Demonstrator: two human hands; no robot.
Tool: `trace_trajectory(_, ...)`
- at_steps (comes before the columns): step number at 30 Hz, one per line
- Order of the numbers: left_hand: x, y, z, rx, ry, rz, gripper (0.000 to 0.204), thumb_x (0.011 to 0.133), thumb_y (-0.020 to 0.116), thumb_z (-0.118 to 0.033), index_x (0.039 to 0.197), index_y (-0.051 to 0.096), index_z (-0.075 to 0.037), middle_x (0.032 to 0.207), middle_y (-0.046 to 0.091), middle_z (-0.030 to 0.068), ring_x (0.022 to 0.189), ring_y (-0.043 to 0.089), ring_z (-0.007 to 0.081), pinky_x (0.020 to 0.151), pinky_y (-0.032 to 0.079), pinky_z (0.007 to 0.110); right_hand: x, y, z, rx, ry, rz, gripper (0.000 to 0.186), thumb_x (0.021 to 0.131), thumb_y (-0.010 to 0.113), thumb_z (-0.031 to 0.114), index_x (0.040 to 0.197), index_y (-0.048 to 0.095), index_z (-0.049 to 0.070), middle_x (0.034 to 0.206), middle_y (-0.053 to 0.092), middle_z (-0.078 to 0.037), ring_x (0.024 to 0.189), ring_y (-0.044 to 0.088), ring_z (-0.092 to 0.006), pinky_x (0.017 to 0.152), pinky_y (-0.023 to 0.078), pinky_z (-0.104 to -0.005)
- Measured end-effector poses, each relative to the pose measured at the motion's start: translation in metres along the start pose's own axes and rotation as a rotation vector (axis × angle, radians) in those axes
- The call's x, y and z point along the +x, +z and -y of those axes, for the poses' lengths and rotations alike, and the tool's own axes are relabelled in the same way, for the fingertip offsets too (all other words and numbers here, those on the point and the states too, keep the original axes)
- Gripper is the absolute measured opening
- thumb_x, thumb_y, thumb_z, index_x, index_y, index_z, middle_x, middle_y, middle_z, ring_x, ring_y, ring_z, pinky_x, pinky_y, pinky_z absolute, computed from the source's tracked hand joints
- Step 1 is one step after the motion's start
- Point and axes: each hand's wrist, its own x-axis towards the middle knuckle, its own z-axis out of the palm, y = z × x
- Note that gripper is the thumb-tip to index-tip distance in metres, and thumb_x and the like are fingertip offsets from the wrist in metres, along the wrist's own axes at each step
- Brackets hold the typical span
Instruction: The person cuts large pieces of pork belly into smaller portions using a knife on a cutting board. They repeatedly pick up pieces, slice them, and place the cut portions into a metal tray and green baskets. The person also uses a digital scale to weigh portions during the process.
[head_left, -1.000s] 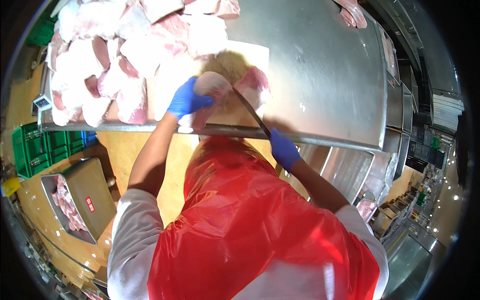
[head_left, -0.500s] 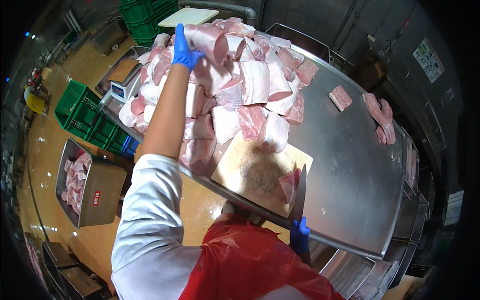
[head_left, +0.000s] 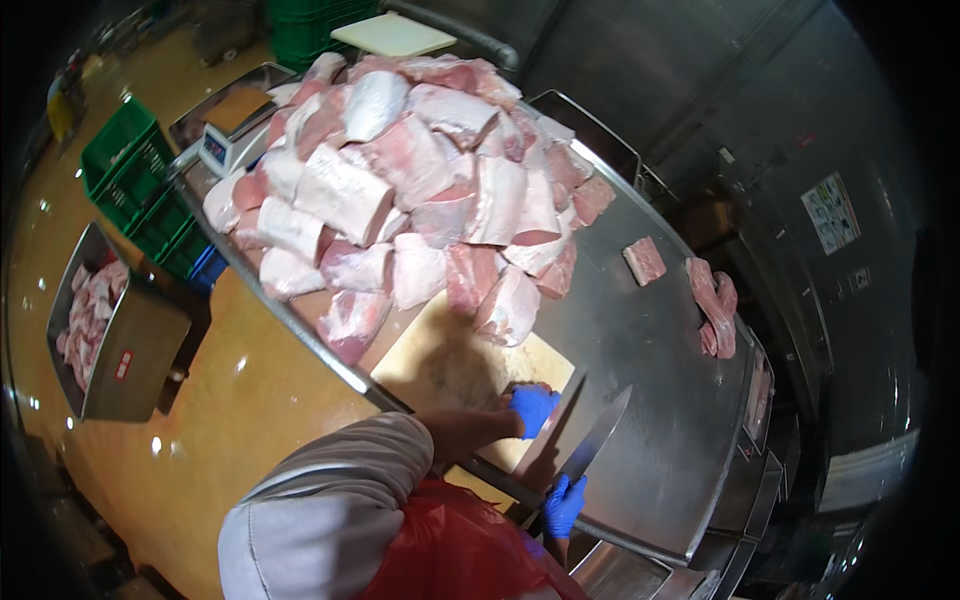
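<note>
At lower centre, the knife (head_left: 600, 437), likely stiff and light, is gripped by its handle in the right hand (head_left: 565, 505); the left hand (head_left: 535, 410) is curled over the cutting board (head_left: 535, 366), its hold cannot be told; the meat chunks (head_left: 345, 190), upper centre, seem soft, slippery, best cupped underneath.

A long-bladed knife (head_left: 598, 434) slants, tip pointing away, over a metal table (head_left: 650, 420); a mostly hidden piece of pink meat (head_left: 546, 387) lies on a pale board (head_left: 440, 365).

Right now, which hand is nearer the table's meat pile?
Left hand: over the cutting board, in front of the meat pile. The right hand grips the knife farther from it.
</note>
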Motion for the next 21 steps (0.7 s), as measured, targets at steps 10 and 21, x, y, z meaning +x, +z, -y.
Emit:
trace_trajectory(10, -0.204, -0.124, 0.219, -1.918, -0.258, -0.118, 0.032, 0.093, 0.063, -0.017, 0.121, 0.062, -0.001, 0.111, 0.066, 0.0090, 0.098, 0.064, 0.0172, 0.086, 0.054, 0.033, -0.006, 0.018, 0.091, 0.541, 0.579, 0.256, 0.037, 0.102, 0.048, 0.043, 0.096, 0.052, 0.007, 0.067, 0.056, -0.005, 0.058, 0.054, -0.0215, 0.056, 0.048, -0.0410)
trace_trajectory(21, -0.469, -0.312, 0.431, -1.284, -0.944, -1.790, 0.056, 0.089, 0.065, -0.045, 0.133, 0.044, -0.016, 0.119, 0.058, 0.0111, 0.102, 0.061, 0.0257, 0.078, 0.050, 0.044, 0.069, 0.087, 0.127, 0.086, -0.204, 0.511, 0.039, 0.103, 0.049, 0.035, 0.111, 0.050, -0.003, 0.063, 0.054, -0.009, 0.050, 0.054, -0.0209, 0.045, 0.045, -0.0373)
